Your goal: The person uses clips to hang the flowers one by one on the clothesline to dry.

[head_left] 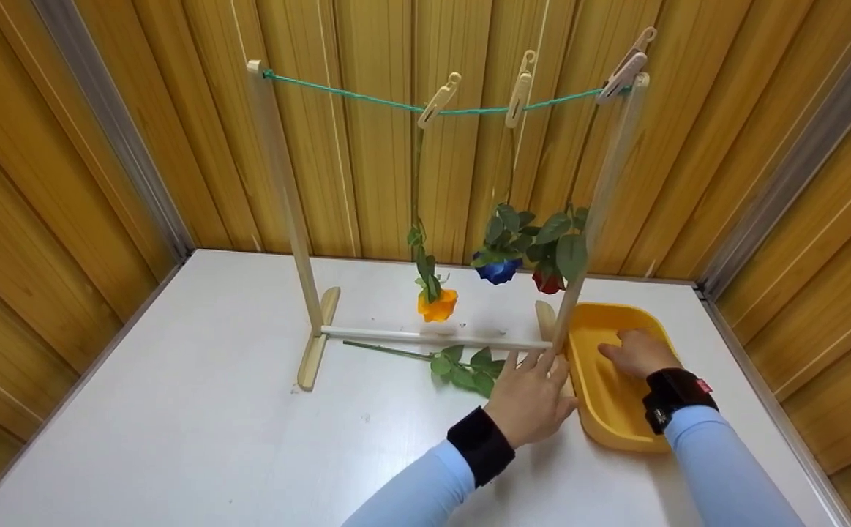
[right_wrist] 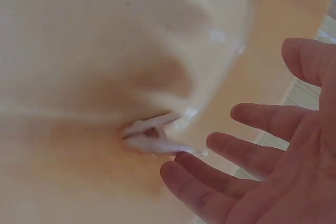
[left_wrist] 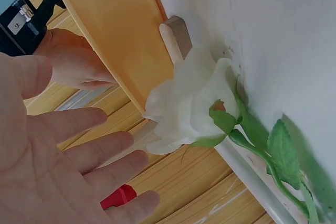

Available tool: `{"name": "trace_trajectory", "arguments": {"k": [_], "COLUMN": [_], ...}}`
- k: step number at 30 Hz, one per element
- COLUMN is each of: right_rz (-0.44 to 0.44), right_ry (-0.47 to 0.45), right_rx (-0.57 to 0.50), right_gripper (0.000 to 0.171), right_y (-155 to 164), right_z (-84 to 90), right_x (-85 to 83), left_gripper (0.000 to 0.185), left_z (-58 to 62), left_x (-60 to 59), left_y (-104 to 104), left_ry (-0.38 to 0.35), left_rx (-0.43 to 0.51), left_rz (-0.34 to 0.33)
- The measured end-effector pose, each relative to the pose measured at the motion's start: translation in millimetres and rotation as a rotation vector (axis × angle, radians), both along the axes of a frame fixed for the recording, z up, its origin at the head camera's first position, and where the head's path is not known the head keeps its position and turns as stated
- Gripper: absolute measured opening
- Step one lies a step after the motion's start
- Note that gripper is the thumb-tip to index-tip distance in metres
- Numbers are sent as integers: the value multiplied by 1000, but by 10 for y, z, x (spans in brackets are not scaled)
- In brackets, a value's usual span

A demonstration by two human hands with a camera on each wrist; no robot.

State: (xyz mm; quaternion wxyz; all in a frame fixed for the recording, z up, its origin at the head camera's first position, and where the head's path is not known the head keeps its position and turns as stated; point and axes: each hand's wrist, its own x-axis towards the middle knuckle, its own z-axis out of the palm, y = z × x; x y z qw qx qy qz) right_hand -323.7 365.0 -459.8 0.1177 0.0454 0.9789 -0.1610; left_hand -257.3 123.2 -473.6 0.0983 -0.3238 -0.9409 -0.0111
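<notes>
My left hand (head_left: 531, 399) is spread over the bloom end of a white rose (left_wrist: 194, 98), its straight fingers beside the petals and not wrapped round them. The rose lies on the table, its leafy stem (head_left: 469, 372) reaching left; in the head view the hand hides the bloom. Inside the yellow basin (head_left: 597, 417) is my right hand (head_left: 645, 355), fingers extended. A pale clothespin (right_wrist: 149, 139) lies on the basin's bottom, right at those fingertips in the right wrist view. Neither hand grips anything.
A wooden frame (head_left: 282, 176) carries a green cord (head_left: 366, 96). Clothespins hang an orange rose (head_left: 437, 305), a blue rose (head_left: 498, 269) and a red rose (head_left: 548, 280) upside down from it. Wood-patterned walls (head_left: 374, 183) enclose the white table (head_left: 198, 410).
</notes>
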Motion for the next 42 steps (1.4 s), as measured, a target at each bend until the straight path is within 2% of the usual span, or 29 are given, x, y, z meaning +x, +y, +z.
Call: {"name": "trace_trajectory", "arguments": {"k": [7, 14, 18, 22, 25, 28, 34, 38, 42], "right_rz": [46, 102, 127, 109, 85, 71, 52, 25, 29], "right_ry": [-9, 57, 98, 103, 97, 118, 227, 299, 384], "right_rx": [14, -1, -21, -71, -111, -155, -195, -235, -307], "right_gripper": [48, 21, 13, 5, 8, 19, 47, 51, 51], "right_y": [54, 87, 101, 92, 55, -7, -214, -383, -551], "right_z": [-66, -102, -114, -127, -92, 4, 272, 396, 442], "right_x": [-6, -3, 27, 58, 79, 109, 223, 339, 468], "left_gripper": [61, 59, 59, 58, 56, 55, 54, 53, 54], "left_z": [-8, 12, 3, -14, -18, -17, -10, 11, 43], "left_x": [1, 7, 20, 44, 58, 65, 67, 73, 93], "left_y": [-40, -112, -180, -266, -341, -421, -589, -701, -809], "left_ry": [-1, 16, 35, 31, 34, 51, 82, 61, 54], "left_rx": [28, 71, 57, 61, 75, 99, 192, 287, 349], "left_rz": [-11, -11, -2, 5, 12, 22, 41, 55, 69]}}
